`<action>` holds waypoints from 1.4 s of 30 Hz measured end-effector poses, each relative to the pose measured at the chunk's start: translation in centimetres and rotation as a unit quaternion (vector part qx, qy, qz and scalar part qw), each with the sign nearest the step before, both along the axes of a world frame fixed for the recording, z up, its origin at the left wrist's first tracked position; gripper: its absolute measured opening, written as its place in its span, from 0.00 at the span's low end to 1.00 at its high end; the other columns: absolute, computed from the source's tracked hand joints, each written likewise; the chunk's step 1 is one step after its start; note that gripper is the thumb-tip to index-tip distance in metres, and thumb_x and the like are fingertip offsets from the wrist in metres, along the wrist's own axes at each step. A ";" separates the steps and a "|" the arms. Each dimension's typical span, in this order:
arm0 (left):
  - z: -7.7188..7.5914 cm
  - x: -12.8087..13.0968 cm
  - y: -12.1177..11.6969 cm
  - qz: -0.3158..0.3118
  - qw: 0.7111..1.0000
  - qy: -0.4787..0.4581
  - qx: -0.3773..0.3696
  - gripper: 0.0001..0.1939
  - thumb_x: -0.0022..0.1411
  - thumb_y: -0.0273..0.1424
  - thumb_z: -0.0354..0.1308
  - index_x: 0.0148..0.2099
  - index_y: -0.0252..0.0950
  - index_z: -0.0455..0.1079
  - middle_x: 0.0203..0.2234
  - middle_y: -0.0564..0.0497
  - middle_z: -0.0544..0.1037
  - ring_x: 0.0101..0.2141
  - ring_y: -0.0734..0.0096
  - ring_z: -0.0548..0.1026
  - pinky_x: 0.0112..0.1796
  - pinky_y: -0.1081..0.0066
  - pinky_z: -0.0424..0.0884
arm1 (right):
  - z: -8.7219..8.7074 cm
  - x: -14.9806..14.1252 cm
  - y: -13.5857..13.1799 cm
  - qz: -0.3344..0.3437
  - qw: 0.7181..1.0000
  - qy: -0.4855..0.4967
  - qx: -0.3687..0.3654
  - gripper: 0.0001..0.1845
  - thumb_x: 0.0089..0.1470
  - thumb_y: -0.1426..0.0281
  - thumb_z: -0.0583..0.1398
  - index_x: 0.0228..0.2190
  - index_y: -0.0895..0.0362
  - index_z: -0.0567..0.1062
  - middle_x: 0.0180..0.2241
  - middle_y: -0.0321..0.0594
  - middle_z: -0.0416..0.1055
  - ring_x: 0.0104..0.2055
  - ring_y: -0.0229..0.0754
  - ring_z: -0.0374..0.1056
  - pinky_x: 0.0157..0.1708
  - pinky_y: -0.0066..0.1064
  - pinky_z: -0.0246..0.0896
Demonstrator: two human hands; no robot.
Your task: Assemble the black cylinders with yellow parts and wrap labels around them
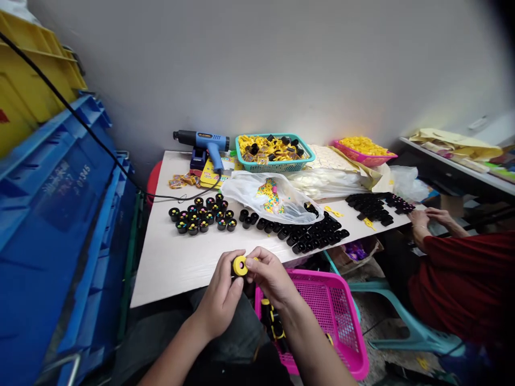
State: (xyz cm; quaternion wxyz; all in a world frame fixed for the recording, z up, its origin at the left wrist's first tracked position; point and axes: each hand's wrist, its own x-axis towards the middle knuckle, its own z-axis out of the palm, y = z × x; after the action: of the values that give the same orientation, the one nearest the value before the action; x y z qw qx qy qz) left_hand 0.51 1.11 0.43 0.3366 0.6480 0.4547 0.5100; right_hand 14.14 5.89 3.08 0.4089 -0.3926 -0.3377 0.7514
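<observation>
My left hand [223,297] and my right hand [270,276] meet just over the near edge of the white table [169,262]. Both pinch a small yellow ring-shaped cap [240,266] seated on a black cup, fingers curled round it. Just below my right wrist sits a pink basket [341,321] with a few black-and-yellow pieces inside. Farther up the table stand a cluster of black cups filled with coloured beads [201,216] and a row of empty black cups [306,233].
A clear bag of coloured beads [271,197], a blue heat gun [207,145], a teal basket of yellow parts [274,151] and a second pink basket [364,148] sit farther back. Blue and yellow crates [56,203] stand at left. A person in red [462,279] works at right.
</observation>
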 end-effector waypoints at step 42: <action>-2.6 0.7 1.2 -0.032 0.944 0.229 0.234 0.29 0.67 0.31 0.43 0.67 0.34 0.41 0.57 0.37 0.60 0.59 0.57 0.57 0.54 0.59 0.60 | -2.1 7.2 -2.7 0.040 0.962 -0.155 0.221 0.27 0.49 0.53 0.61 0.46 0.56 0.71 0.40 0.43 0.71 0.41 0.46 0.67 0.41 0.35 0.62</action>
State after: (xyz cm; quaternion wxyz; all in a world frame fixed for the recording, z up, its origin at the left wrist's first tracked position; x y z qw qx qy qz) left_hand 1.20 2.27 -2.19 0.0782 0.8224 0.3661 0.4285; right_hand 21.34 3.24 0.96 0.3979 -0.3901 -0.5700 0.6038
